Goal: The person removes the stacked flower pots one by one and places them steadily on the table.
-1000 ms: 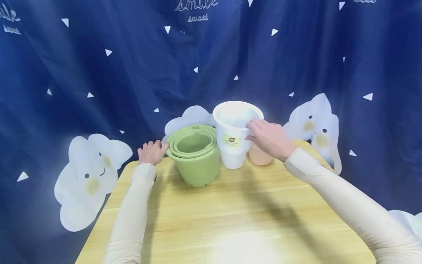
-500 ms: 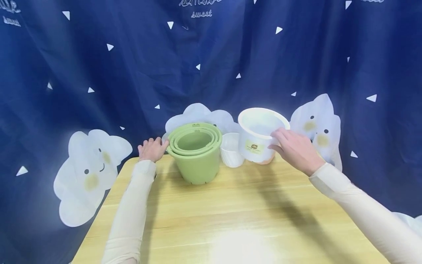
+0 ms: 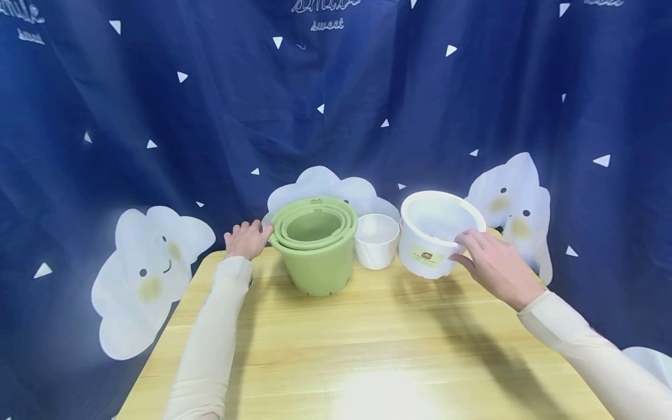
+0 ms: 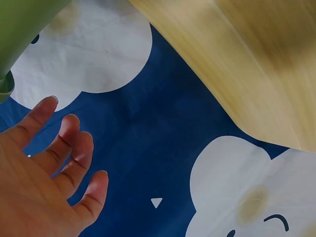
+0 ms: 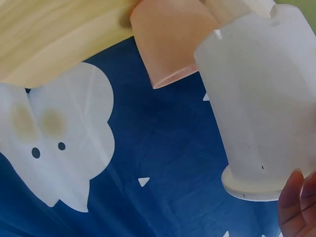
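My right hand (image 3: pixel 497 262) pinches the rim of a large white flower pot (image 3: pixel 417 242) with a yellow label. Whether this pot's base touches the table cannot be told. In the right wrist view, fingertips (image 5: pixel 291 207) lie at its rim, and a peach pot (image 5: pixel 170 42) shows beside it; the head view hides nearly all of the peach one. At the left, several green flower pots (image 3: pixel 317 268) stand nested upright. My left hand (image 3: pixel 247 240) is beside them, its thumb at the outer rim and its fingers loose. Between green and white stands a small white pot (image 3: pixel 375 248).
The wooden table (image 3: pixel 304 350) has rounded far corners, and the pots stand along its far edge. Directly behind hangs a dark blue curtain (image 3: pixel 236 105) with white clouds and triangles.
My right hand has carried the large white pot rightward and lower, from over the small white pot, uncovering it, to in front of the peach one. My left hand has stayed beside the green pots.
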The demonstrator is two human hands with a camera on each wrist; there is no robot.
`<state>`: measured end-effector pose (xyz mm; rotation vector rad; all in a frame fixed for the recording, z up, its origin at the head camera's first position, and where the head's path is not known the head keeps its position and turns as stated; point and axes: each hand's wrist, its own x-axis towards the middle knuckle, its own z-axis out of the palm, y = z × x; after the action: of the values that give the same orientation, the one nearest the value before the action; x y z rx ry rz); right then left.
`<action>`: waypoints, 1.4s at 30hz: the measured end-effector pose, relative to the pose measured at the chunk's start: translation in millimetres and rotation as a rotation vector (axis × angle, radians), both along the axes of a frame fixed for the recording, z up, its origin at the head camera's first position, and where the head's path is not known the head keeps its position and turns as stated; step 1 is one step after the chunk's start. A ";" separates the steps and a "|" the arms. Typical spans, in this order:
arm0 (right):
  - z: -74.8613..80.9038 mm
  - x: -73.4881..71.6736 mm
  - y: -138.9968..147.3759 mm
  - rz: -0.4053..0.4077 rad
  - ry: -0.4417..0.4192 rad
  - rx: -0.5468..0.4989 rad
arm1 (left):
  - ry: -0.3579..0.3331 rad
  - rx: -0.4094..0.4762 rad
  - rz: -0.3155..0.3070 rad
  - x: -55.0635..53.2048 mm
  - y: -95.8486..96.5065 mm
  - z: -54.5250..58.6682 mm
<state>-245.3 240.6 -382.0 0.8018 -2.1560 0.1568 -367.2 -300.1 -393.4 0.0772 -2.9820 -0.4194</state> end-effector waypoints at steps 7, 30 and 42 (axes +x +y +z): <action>-7.6 9.9 6.1 -0.006 0.036 0.003 | 0.009 -0.007 0.008 0.0 -1.1 3.8; -72.6 8.2 19.1 0.010 -0.043 0.074 | 0.003 -0.007 0.010 3.9 0.9 1.5; -93.7 10.3 25.5 0.023 -0.034 0.097 | -0.015 -0.002 0.008 5.8 2.7 0.7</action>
<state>-235.0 266.1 -475.7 0.8852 -2.2007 0.0779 -361.4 -297.3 -392.7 0.0925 -2.9957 -0.4166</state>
